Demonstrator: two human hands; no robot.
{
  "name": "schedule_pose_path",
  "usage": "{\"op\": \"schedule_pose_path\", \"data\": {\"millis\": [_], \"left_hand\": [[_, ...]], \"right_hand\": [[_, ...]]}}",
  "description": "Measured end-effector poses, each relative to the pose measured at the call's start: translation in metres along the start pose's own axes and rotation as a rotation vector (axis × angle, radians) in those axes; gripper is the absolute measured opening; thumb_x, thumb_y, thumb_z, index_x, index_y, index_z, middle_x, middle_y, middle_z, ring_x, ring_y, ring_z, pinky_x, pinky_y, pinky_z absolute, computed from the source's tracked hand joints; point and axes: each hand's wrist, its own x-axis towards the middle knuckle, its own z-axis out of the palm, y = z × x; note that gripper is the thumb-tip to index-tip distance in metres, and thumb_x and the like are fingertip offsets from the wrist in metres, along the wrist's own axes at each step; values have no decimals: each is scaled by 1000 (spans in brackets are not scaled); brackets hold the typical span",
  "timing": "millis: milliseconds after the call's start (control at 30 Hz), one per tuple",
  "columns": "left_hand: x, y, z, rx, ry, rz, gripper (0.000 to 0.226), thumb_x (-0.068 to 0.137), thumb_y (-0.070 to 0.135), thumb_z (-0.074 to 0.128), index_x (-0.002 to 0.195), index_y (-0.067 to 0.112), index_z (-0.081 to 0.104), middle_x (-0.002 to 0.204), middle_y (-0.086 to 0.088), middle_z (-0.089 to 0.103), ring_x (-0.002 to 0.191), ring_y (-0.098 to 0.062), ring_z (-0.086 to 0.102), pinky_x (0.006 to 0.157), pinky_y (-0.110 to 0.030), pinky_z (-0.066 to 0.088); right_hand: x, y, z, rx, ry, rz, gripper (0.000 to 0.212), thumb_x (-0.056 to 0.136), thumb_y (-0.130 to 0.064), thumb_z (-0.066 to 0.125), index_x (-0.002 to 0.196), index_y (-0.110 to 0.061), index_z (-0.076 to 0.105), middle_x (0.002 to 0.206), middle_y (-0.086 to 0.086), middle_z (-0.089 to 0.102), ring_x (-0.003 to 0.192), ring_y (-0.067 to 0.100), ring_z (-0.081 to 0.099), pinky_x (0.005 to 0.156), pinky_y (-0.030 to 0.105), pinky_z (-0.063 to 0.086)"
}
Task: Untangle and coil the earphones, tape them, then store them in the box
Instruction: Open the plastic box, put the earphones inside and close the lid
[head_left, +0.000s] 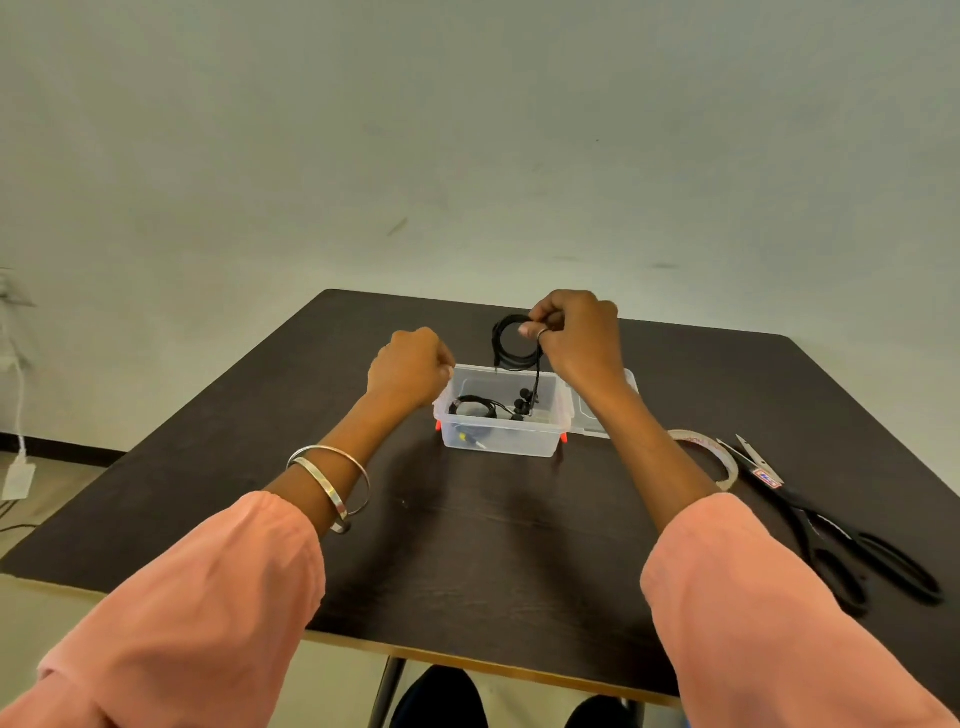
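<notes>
While my right hand (574, 338) pinches the coiled black earphones (514, 343) just above the clear plastic box (501, 415), its earbuds dangle inside, where another black coil lies. My left hand (410, 366), fingers curled, rests at the box's 9 o'clock rim. Coiling looks done; lowering it in remains. Tape roll (719, 457) and black scissors (831, 525) lie at 3 o'clock on the dark bench (467, 561).

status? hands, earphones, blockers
Right hand pinches coiled earphones above open box. Left hand at box rim, grip unclear. Nothing blocking.
</notes>
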Motion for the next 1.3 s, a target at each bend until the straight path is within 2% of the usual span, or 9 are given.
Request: {"op": "schedule_pose_path", "data": {"millis": [200,367,600,800,933,1000,1100,1200,1300], "left_hand": [[-5,-9,-1,-232,81,-80,15,85,10,67,96,12,76,97,-8,73,83,-18,65,75,-30,52],[-6,-12,3,-305,102,-107,12,83,7,68,92,10,76,95,-8,73,84,-19,67,73,-28,53],[-5,-10,11,-316,109,-116,10,85,7,69,92,8,76,94,-9,73,80,-17,65,74,-29,54],[-1,-7,15,-312,147,-106,11,85,7,67,92,9,76,97,-8,73,82,-17,66,74,-27,53],[3,-1,17,-313,167,-96,11,85,8,68,92,11,76,99,-6,74,85,-17,67,85,-39,56],[5,3,19,-316,177,-84,11,85,10,67,90,13,76,98,-4,74,86,-17,67,88,-43,55],[10,14,20,-333,183,-16,14,90,13,62,96,13,75,99,-4,74,88,-17,67,91,-42,54],[22,34,23,-338,105,79,24,98,20,51,111,13,69,111,-4,71,100,-20,65,97,-40,50],[43,60,36,-276,-40,146,30,102,24,39,115,11,64,114,-7,69,109,-27,62,104,-49,41]], "right_hand": [[-9,3,10,33,-224,145,14,74,-10,81,84,-7,71,75,7,70,68,17,67,69,29,58],[-7,21,12,-15,-206,256,10,77,-12,79,79,-4,73,80,11,73,71,18,69,76,34,59],[-12,53,32,-317,-154,118,18,83,-24,72,91,-8,77,95,8,73,98,20,58,82,35,53],[-13,59,34,-636,-141,55,26,84,-30,72,102,-12,73,117,13,57,111,27,47,89,36,48],[-6,60,34,-505,-202,150,28,79,-33,76,97,-11,75,114,11,61,113,27,47,89,35,44],[-1,62,30,-255,-174,239,23,79,-32,77,89,-12,77,104,7,69,110,26,53,90,33,43],[6,71,11,12,-36,370,13,84,-23,73,82,-10,75,93,7,73,96,25,64,93,47,50],[15,96,-13,-67,91,472,13,87,-19,67,82,-7,71,92,10,72,91,27,66,88,47,53],[18,125,-31,-240,11,561,12,87,-14,61,82,-4,60,82,11,62,73,26,60,66,35,51]]}}
